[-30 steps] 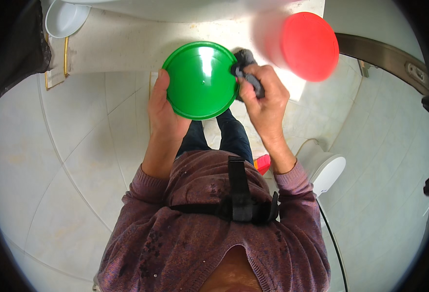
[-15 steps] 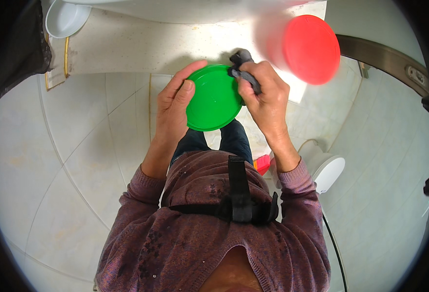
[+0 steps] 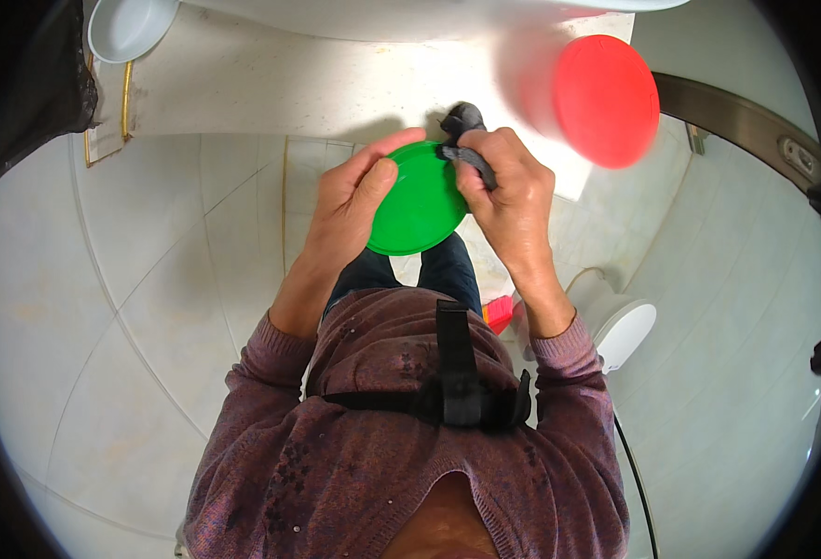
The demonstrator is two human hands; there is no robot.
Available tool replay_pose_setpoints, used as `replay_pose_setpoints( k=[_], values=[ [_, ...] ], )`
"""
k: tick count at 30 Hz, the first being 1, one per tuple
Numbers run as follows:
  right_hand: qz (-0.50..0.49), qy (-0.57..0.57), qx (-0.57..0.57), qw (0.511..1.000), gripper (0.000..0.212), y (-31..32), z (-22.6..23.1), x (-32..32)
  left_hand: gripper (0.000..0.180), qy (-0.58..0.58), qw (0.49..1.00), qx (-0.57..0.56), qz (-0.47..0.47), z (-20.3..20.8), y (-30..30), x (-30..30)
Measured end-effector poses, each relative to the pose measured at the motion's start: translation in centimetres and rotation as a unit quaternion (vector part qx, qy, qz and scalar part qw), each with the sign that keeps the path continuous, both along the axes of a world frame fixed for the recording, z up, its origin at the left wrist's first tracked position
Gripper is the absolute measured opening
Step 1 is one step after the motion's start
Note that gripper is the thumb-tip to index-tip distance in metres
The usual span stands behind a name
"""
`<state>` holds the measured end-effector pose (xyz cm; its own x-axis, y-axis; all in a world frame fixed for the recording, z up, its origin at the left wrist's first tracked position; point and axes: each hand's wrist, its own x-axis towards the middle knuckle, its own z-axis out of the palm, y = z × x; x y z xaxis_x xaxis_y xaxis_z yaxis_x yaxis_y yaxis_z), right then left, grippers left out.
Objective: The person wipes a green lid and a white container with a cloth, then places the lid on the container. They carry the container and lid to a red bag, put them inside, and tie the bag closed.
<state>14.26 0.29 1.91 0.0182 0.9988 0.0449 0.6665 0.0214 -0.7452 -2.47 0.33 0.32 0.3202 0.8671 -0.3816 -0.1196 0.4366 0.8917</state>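
A round green lid (image 3: 418,205) is held in front of my waist, its broad face turned up. My left hand (image 3: 347,200) grips its left edge, thumb on top and fingers along the far rim. My right hand (image 3: 511,186) is closed around a bunched dark grey cloth (image 3: 471,154), which presses on the lid's upper right rim. Part of the cloth sticks out beyond the fingers. To the right of that hand, on the pale counter (image 3: 280,84), stands a container with a red top (image 3: 608,101).
A white basin (image 3: 354,14) spans the far edge. A pale bowl (image 3: 129,28) sits at the far left, by dark fabric (image 3: 33,84). Below right are a white toilet-like fixture (image 3: 626,335), a red object (image 3: 498,314) and a dark cable (image 3: 636,475). A brown rail (image 3: 732,104) runs along the right.
My left hand and the green lid have shifted slightly right and nearer to me. The right hand stays on the upper right rim with the cloth. The whole view has moved a little.
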Motion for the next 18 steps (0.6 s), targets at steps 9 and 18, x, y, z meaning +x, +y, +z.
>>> replay_pose_setpoints(
  k=[9, 18],
  values=[
    [0.118, -0.071, 0.036, 0.990, 0.023, 0.0, 0.5, -1.5, 0.067, -0.010, 0.986, -0.148, 0.079, -1.4, -1.0, 1.0],
    [0.024, -0.014, -0.024, 0.999, 0.019, -1.8, -0.6, 0.4, 0.046, -0.002, 0.998, -0.063, -0.019, 0.1, -1.0, 0.6]
  ],
)
